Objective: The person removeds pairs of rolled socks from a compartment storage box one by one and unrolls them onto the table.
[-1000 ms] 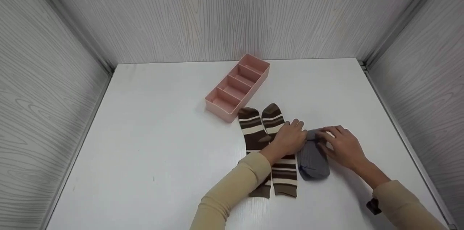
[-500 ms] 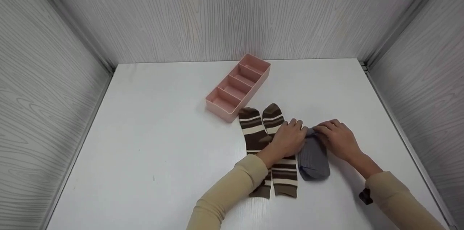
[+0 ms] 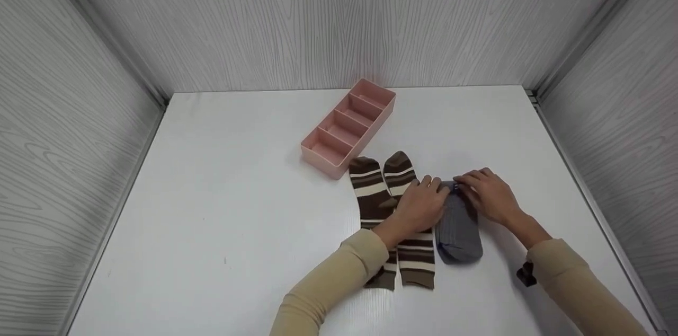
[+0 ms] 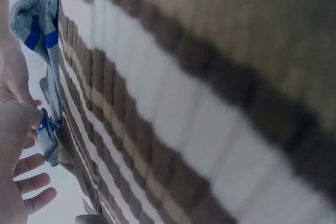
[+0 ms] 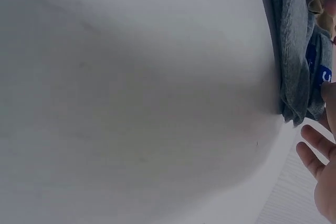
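Observation:
The folded grey socks (image 3: pixel 460 235) lie on the table right of the striped pair, with blue bands (image 4: pixel 51 39) visible in the left wrist view. At their far end my left hand (image 3: pixel 422 204) pinches the folded edge by the thumb, other fingers spread in the left wrist view. Across from it, my right hand (image 3: pixel 490 195) pinches the same end, its thumb on a blue patch with white marks (image 5: pixel 325 73) in the right wrist view. Brown, white-striped socks (image 3: pixel 371 187) lie flat side by side, partly hidden beneath my left hand and forearm.
Behind the striped socks stands a pink divided box (image 3: pixel 347 129), set at a slant, its compartments bare. Its near corner comes close to a striped toe. White table surface (image 3: pixel 238 193) stretches left, and wood-grain panels (image 3: pixel 339 23) enclose the back and sides.
My right hand has moved up and left to the far end of the grey socks and closed on it. That end now looks turned flatter, showing blue. The left hand has barely shifted.

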A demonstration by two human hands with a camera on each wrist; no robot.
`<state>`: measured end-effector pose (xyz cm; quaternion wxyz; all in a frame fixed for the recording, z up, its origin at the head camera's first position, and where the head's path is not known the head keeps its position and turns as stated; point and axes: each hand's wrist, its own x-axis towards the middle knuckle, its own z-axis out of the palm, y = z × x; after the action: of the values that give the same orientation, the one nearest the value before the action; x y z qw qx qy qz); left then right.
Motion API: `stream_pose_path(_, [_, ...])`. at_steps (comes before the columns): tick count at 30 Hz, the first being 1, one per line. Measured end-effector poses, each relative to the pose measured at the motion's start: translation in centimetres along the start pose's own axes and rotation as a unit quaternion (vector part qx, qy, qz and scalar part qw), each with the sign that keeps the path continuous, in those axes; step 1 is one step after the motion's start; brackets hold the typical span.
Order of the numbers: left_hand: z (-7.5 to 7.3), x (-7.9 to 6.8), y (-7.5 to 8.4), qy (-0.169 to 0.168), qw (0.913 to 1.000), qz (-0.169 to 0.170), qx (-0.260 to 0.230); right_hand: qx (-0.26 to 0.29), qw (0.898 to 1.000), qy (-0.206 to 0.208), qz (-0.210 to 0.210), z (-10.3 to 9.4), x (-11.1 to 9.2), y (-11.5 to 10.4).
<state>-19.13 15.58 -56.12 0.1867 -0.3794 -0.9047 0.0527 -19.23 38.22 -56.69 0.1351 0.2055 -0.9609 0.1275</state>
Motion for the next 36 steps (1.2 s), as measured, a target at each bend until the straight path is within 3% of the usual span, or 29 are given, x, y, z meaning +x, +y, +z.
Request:
stream_pose_path(10, [0.4, 1.7, -0.3, -0.070, 0.9973, -0.018, -0.013, -0.004, 0.999, 0.038, -0.009, 0.0, 0.1, 0.0])
stream_pose_path(20, [1.3, 2.8, -0.7, -0.118, 0.9919, -0.039, -0.024, -0.055, 0.994, 0.068, -0.061, 0.0, -0.5, 0.0])
stream_pose_path(27, [1.5, 3.5, -0.8, -0.119, 0.9910, -0.051, -0.032, -0.075, 0.993, 0.059, -0.073, 0.3, 0.0, 0.1])
stream_pose_path(36, [1.7, 4.2, -0.7, -0.139, 0.9882, -0.059, -0.026, -0.086, 0.995, 0.017, -0.054, 0.6, 0.9, -0.1])
